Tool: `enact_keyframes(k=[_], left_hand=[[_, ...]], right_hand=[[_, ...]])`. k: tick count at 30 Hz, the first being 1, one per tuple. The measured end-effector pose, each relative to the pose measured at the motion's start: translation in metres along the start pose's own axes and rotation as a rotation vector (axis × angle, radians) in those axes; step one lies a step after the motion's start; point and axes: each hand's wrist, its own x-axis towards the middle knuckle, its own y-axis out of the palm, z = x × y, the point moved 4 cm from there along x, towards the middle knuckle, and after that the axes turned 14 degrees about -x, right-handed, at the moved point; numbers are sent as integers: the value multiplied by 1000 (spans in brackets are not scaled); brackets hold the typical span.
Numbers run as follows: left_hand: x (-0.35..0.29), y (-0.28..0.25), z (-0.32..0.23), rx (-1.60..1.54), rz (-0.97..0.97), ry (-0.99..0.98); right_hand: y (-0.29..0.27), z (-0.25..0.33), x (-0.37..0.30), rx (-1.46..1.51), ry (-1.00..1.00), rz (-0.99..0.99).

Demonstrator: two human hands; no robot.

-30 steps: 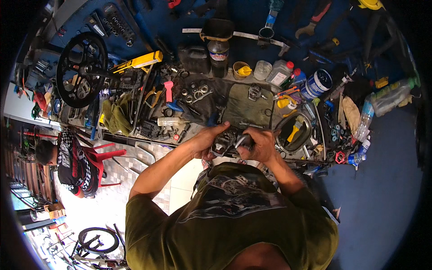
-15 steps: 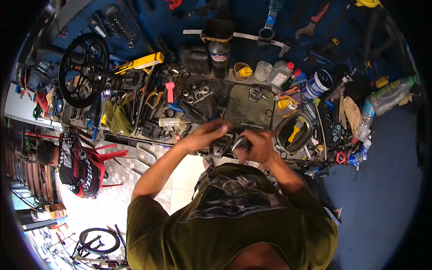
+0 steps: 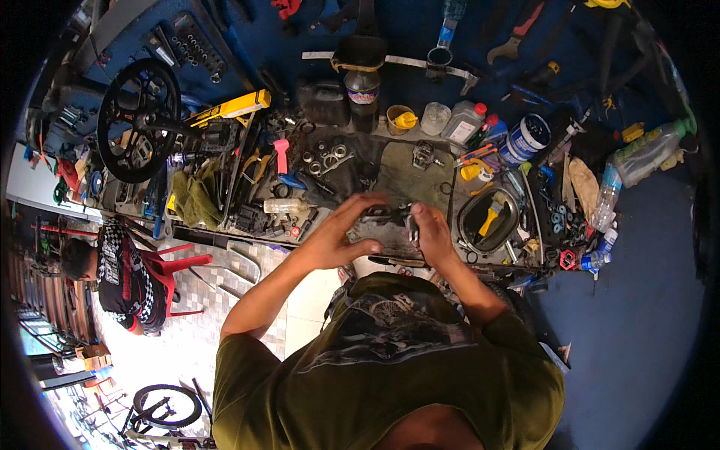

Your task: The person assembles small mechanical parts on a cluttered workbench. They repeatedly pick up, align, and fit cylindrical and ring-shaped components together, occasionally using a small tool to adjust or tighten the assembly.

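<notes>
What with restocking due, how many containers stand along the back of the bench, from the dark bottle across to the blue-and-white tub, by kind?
Dark bottle: 1
Yellow cup: 1
Clear cup: 1
Red-capped clear bottle: 1 (a second red cap beside it is unclear)
Blue-and-white tub: 1
Total: 5

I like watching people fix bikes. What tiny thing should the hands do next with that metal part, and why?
Probably steady it first. The right hand pinches a small metal part above the cluttered workbench, while the left hand curls beside it with open fingers. Closing that grip would likely stop the part from twisting.
</notes>
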Motion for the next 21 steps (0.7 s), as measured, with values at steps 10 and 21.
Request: enact_keyframes(k=[10, 21], left_hand=[[-9, 0, -10, -1, -26, -171], [-12, -4, 6, -163, 6, -353]], right_hand=[[-20, 49, 4, 50, -131, -106], [-22, 49, 6, 43, -103, -102]])
